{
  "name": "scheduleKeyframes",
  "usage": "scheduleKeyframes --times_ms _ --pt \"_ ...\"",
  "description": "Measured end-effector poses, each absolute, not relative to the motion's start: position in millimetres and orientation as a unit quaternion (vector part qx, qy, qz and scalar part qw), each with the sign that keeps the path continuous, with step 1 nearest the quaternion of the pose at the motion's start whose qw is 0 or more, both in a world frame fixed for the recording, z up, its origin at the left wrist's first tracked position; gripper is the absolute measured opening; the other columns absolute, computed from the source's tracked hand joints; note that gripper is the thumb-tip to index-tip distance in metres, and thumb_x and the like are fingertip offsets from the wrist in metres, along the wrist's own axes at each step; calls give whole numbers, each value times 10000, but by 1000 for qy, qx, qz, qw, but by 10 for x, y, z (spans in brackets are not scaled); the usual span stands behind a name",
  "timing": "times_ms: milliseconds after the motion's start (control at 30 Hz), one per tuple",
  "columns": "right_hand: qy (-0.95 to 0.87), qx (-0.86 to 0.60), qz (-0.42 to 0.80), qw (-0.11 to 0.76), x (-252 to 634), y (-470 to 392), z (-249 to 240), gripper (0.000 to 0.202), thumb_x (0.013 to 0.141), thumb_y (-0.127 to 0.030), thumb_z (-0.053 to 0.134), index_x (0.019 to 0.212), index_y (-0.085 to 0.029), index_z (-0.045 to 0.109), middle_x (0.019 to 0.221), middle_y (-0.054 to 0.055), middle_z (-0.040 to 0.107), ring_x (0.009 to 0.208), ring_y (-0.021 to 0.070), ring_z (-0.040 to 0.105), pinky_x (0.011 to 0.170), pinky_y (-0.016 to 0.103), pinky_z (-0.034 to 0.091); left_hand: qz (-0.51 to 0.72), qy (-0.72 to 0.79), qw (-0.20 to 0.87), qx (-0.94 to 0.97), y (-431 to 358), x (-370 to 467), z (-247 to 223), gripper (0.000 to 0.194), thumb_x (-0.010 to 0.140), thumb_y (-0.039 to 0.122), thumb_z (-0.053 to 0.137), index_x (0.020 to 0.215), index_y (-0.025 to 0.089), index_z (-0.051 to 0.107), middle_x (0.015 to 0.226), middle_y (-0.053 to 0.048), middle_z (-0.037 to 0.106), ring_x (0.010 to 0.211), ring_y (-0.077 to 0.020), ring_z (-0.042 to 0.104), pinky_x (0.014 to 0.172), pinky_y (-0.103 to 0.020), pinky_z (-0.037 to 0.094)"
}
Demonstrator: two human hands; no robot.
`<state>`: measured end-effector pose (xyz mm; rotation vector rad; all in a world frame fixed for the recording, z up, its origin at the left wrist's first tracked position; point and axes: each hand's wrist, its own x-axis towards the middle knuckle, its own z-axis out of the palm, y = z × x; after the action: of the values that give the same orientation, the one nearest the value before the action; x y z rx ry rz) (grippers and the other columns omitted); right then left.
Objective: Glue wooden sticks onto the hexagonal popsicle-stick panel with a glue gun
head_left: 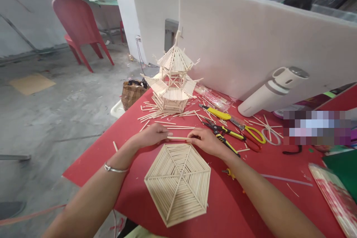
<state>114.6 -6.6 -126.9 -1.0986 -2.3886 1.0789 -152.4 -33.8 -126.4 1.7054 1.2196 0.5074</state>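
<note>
A short wooden stick (pixel 178 138) lies level between my two hands, just beyond the far edge of a hexagonal panel (pixel 192 189) made of many thin sticks. My left hand (pixel 153 135) has its fingers closed at the stick's left end. Thumb and fingers of my right hand (pixel 206 142) pinch the right end. Flat on the red table (pixel 131 189), the panel shows ribs meeting at its middle. Farther back stands a pagoda model (pixel 174 89) of the same sticks, with loose sticks (pixel 153 113) strewn around its base.
Right of my hands lie a yellow utility knife (pixel 219 113), pliers (pixel 223 132) and yellow-handled scissors (pixel 255 134). A white bottle (pixel 267 95) stands by the pale partition (pixel 237 41). A glue gun's tip (pixel 229 173) shows beside my right forearm. A red chair (pixel 79 22) is back left.
</note>
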Motion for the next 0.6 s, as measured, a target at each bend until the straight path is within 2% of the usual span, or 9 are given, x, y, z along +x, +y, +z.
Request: scheduleKeyframes --times_ms 100,167,267,333,600 --pt "-834 -385 369 143 1160 -17 -1326 183 919 -332 614 861 -219 746 914 29 718 872 168 637 788 274 450 207 523 501 658 -340 -1522 -1226 517 855 562 603 528 172 512 482 16 457 487 -100 363 494 -243 301" --pt "-839 -381 363 139 1164 -10 -1350 184 915 -337 621 859 -221 753 907 31 715 873 166 638 794 275 450 199 516 509 659 -332 -1538 -1216 496 848 555 616 544 167 562 490 12 490 489 -102 384 493 -240 304" --pt "-842 -374 366 133 1160 -13 -1357 177 906 -348 639 860 -231 764 885 24 723 858 164 642 790 274 450 172 482 517 687 -305 -1583 -1244 330 785 482 709 688 166 719 617 -12 648 577 -122 512 551 -228 371" --pt "-844 -372 366 127 1154 -8 -1352 177 903 -351 643 860 -235 770 885 23 731 855 165 646 788 273 450 159 473 515 697 -285 -1609 -1275 261 730 434 761 779 178 770 704 -24 712 649 -142 578 589 -223 404" --pt "-830 -362 408 117 1136 27 -1317 178 880 -336 647 831 -229 780 832 11 750 820 164 662 750 267 456 122 506 457 722 -284 -1529 -1244 147 696 306 725 749 179 778 673 -6 702 617 -137 571 555 -222 386"
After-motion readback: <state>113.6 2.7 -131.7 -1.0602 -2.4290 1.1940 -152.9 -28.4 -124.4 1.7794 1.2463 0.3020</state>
